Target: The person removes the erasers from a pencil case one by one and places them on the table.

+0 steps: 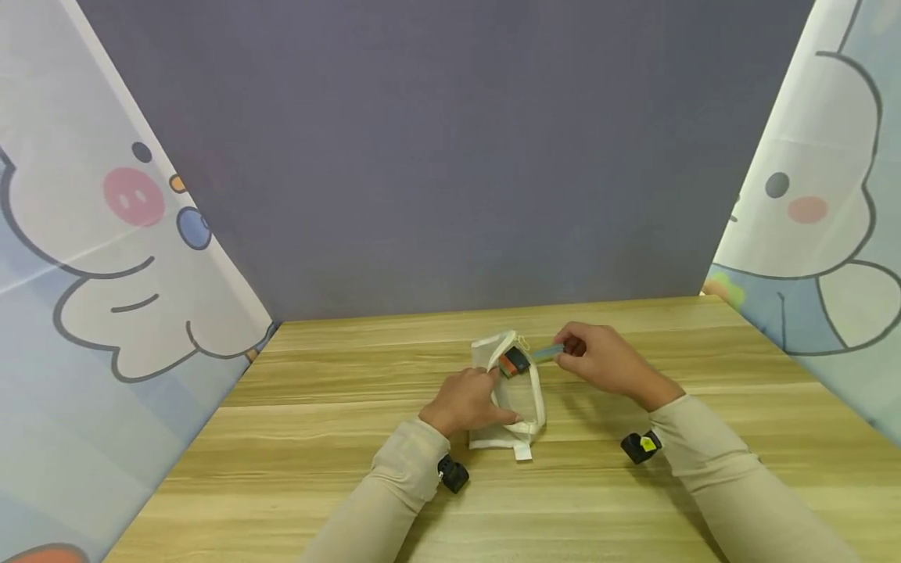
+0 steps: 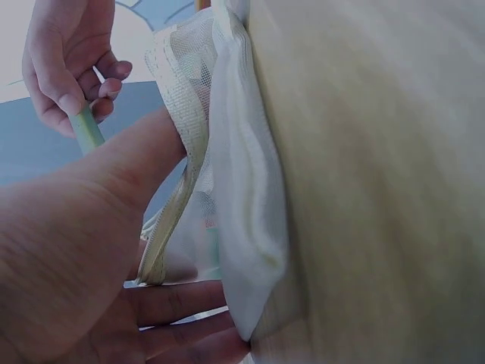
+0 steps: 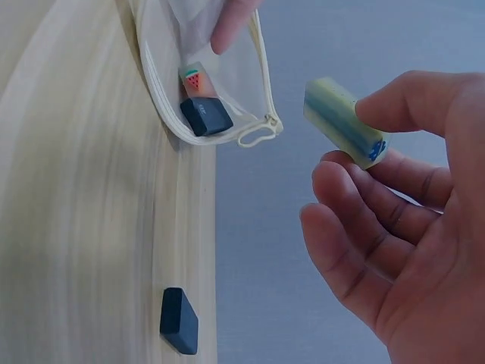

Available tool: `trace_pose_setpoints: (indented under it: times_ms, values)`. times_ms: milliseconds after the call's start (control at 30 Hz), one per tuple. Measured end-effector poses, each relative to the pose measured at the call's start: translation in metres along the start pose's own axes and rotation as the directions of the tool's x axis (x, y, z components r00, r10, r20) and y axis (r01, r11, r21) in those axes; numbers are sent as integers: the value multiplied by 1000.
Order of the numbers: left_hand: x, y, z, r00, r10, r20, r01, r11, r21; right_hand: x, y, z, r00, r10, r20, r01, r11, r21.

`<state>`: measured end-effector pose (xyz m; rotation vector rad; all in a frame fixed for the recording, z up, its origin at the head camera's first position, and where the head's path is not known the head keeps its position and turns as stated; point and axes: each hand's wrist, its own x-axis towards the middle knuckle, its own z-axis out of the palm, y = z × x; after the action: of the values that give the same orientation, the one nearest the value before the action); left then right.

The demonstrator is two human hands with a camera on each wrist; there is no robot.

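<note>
A white mesh pouch with a cream rim lies on the wooden table, its mouth spread wide. My left hand holds the pouch at its mouth; the left wrist view shows the thumb passing inside the cream rim. Between thumb and fingers, my right hand pinches a small striped green-and-blue block, like an eraser, just right of the mouth. Inside the pouch sit a black block and a clear-and-red piece with a watermelon print.
Another black block lies on the table near its far edge in the right wrist view. A grey panel stands behind the wooden table. Cartoon-printed sheets flank both sides. A cord loop hangs from the pouch rim.
</note>
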<state>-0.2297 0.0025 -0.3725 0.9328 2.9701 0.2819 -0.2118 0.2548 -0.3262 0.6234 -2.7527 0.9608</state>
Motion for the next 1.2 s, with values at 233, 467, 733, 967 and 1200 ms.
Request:
trace_pose_setpoints:
  times_ms: [233,467,733,967,1200]
  values:
    - [-1,1,0,1000,-3,-9,3,999,-44,1,4,-4,1000,1,-19,-2,1000,-13]
    - [-1,1,1,1000,-20,-14,20,999,-42,2,6,-8,999,-18,-26,17,999,-31]
    - [0,2,1,1000,-20,-5,20,1000,12,-2,8,-18,999,30,-24,-31,998,-53]
    - [1,4,-2,1000,-16,4,15,1000,24,-5,13,-28,997,82,13,-80,992,-96]
    - [1,2,-3,1000,-16,3,16,999,39,-4,16,-36,988,133,72,-123,984,-130]
